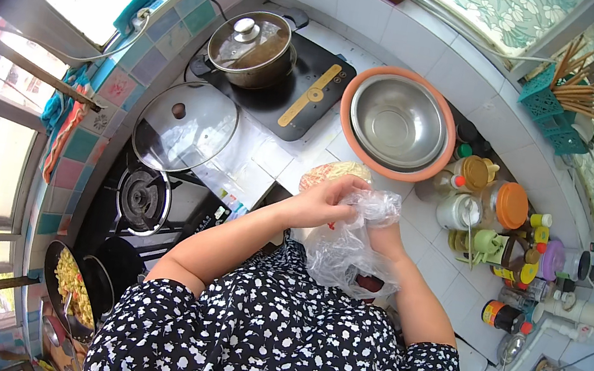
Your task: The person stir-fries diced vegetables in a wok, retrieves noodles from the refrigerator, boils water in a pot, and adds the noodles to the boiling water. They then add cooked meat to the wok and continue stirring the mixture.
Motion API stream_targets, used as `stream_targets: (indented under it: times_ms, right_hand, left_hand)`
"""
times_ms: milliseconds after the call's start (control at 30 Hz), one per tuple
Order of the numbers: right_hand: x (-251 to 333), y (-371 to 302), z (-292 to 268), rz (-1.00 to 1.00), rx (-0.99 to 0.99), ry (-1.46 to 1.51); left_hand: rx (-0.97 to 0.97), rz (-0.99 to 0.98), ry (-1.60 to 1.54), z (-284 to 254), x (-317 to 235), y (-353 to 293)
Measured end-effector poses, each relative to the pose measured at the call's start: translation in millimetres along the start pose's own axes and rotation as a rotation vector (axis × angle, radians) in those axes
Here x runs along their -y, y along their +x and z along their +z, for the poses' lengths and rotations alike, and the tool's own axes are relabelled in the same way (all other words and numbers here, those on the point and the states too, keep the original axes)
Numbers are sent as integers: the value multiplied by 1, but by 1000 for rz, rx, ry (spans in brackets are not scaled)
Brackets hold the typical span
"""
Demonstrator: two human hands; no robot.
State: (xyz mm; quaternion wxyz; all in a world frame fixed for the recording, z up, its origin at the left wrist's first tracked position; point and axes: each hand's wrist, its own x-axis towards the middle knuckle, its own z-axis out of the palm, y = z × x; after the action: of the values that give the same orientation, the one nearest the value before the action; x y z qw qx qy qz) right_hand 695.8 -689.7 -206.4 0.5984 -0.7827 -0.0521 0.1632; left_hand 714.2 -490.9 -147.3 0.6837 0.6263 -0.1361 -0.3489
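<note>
A clear plastic bag (341, 251) hangs crumpled in front of my chest, with a dark red thing (369, 282) showing near its lower end. My left hand (327, 202) is closed on the bag's upper part, fingers bent over it. On the other side my right hand (384, 237) grips the bunched plastic, which covers most of its fingers. Just beyond my left hand lies a pale, reddish-patterned package (334, 173) on the tiled counter, partly hidden by that hand.
An induction cooker (311, 98) bears a lidded pot (250, 54). A steel bowl (399, 116) sits inside an orange basin (439, 157). A glass lid (185, 129) lies left, near a gas burner (143, 197) and a pan of yellow food (73, 286). Several jars (511, 206) crowd the right.
</note>
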Motion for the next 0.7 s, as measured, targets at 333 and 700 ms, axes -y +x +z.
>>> stream_targets:
  times_ms: [333,700]
  right_hand:
    - [-69,-117,-123,-120,-412,-375]
    - [-105,-222,-235,98,-695,44]
  left_hand:
    - [173,-113,13,129,10,98]
    - [-135,-182,-289,159,34,157]
